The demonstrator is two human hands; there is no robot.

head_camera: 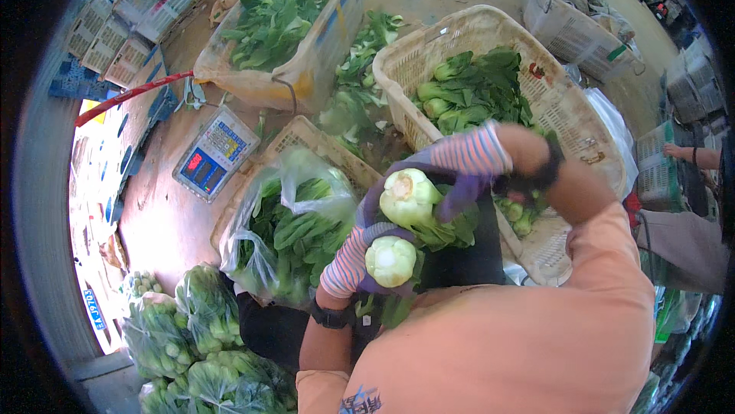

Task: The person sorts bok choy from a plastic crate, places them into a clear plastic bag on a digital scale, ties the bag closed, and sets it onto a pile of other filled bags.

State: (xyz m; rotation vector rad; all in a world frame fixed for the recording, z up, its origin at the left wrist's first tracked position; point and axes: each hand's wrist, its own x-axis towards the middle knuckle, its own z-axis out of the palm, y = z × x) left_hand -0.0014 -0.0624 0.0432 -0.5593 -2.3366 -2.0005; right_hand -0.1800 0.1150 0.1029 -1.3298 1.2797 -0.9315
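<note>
My left hand (376, 283), in a purple glove with a striped cuff, grips a bok choy (391, 260) with its pale cut base facing up. Just above it, my right hand (428, 162), gloved alike, is closed around a second bok choy (409, 195), its leaves pointing right. The fingers partly overlap, so some of the grip is hidden. To the left of both hands, a clear plastic bag (318, 204) full of leafy greens stands open in a low plastic crate (304, 132). Several bok choy (471, 92) lie in a large beige crate (396, 72) beyond my right hand.
A digital scale display (215, 152) sits left of the bag. Filled bags of greens (212, 351) are piled at lower left. Another crate of leaves (339, 29) stands ahead, with loose leaves (367, 63) on the floor. At right is another person's arm (697, 155).
</note>
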